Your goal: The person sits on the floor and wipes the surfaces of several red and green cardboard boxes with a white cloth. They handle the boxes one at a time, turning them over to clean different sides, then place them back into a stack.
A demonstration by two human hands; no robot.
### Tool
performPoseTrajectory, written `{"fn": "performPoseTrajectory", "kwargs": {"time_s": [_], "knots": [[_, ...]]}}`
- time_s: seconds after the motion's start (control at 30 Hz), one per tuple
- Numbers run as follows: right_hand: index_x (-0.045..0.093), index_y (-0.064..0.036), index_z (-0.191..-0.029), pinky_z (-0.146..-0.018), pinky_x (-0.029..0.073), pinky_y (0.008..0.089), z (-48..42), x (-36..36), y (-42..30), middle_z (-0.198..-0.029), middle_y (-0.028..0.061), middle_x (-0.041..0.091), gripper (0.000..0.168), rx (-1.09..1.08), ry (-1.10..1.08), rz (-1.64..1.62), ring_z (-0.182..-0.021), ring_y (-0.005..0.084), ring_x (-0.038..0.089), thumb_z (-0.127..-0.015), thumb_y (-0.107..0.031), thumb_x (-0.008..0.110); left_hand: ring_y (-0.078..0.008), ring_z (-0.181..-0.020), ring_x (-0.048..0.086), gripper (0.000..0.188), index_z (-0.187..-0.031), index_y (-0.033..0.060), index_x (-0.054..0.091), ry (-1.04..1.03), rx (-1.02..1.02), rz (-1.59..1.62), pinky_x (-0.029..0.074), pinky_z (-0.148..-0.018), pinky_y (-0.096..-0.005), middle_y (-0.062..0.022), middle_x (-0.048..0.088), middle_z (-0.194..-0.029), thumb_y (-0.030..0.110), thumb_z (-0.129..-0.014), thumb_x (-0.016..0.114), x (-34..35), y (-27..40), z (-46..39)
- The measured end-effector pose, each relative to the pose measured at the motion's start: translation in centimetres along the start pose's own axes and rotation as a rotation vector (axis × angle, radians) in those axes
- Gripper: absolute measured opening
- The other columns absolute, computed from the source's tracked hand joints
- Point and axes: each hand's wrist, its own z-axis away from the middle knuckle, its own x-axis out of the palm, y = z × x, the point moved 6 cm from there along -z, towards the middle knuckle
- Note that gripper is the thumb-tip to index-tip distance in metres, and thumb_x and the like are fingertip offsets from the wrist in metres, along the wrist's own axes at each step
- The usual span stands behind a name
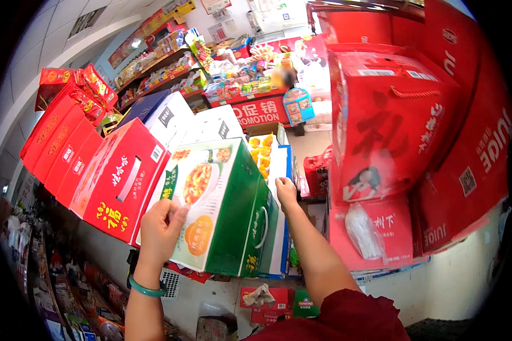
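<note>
A green and white cardboard gift box (228, 204) printed with a bowl of food lies tilted in front of me, with a white carry handle (261, 227) on its near green side. My left hand (164, 228) is at the box's left part, fingers curled and thumb against the index finger; a green bangle (147, 288) circles the wrist. Beyond the box's right side, my right hand (286, 192) is curled close to a white box with a blue edge (280, 247). Whether either hand grips anything is hidden. A red gift box (126, 183) stands directly left of the green one.
Stacked red cartons (392, 123) rise on the right, with a clear plastic bag roll (364, 232) on a lower carton. Shelves of packaged goods (162, 68) line the back left. A person with a blue backpack (298, 106) is near the display counter. Flat cartons (266, 298) lie below.
</note>
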Motion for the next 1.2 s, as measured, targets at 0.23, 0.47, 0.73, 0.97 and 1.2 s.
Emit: {"fn": "performPoseTrajectory", "kwargs": {"time_s": [0.23, 0.47, 0.73, 0.97, 1.2], "knots": [[0.059, 0.005, -0.114, -0.091, 0.046, 0.0410, -3.5, 3.2, 0.7, -0.115, 0.0262, 0.059, 0.072, 0.123, -0.284, 0.543, -0.110, 0.0361, 0.058, -0.078, -0.058, 0.057, -0.0129, -0.052, 0.043, 0.025, -0.071, 0.0025, 0.050, -0.017, -0.016, -0.034, 0.035, -0.048, -0.0268, -0.0053, 0.046, -0.060, 0.017, -0.083, 0.066, 0.0, -0.6, 0.1], [0.064, 0.002, -0.108, -0.088, 0.048, 0.0411, -3.4, 4.6, 1.3, -0.109, 0.0256, 0.062, 0.076, 0.198, -0.327, 0.593, -0.104, 0.0364, 0.061, -0.070, -0.064, 0.062, -0.0101, -0.052, 0.040, 0.020, -0.072, 0.0023, 0.050, -0.016, -0.060, -0.048, 0.033, -0.047, -0.0256, -0.0037, 0.044, -0.062, 0.011, -0.081, 0.066, 0.3, -0.6, 0.1], [0.063, 0.003, -0.108, -0.094, 0.045, 0.0431, -4.7, 5.4, 3.3, -0.120, 0.0250, 0.055, 0.046, 0.189, -0.188, 0.583, -0.113, 0.0397, 0.053, -0.086, -0.037, 0.052, -0.0084, -0.056, 0.037, 0.021, -0.073, 0.0018, 0.048, -0.009, -0.038, 0.008, 0.031, -0.050, -0.0238, -0.0023, 0.042, -0.063, 0.011, -0.083, 0.064, 0.5, -0.6, -0.1], [0.063, 0.006, -0.094, -0.083, 0.049, 0.0460, -5.4, 4.5, 2.7, -0.094, 0.0277, 0.064, 0.039, 0.016, -0.085, 0.452, -0.092, 0.0410, 0.062, -0.086, -0.031, 0.053, -0.0091, -0.058, 0.037, 0.022, -0.072, 0.0015, 0.047, -0.006, -0.041, 0.026, 0.031, -0.052, -0.0245, -0.0027, 0.042, -0.064, 0.011, -0.084, 0.063, 0.5, -1.0, 0.1], [0.061, 0.006, -0.100, -0.080, 0.050, 0.0465, -5.8, 2.5, 2.2, -0.093, 0.0298, 0.062, 0.038, -0.190, 0.024, 0.346, -0.092, 0.0424, 0.061, -0.086, -0.030, 0.054, -0.0104, -0.057, 0.038, 0.023, -0.072, 0.0007, 0.046, -0.021, -0.044, 0.021, 0.031, -0.052, -0.0250, -0.0041, 0.043, -0.063, 0.011, -0.083, 0.063, 0.4, -0.7, -0.1]]}}
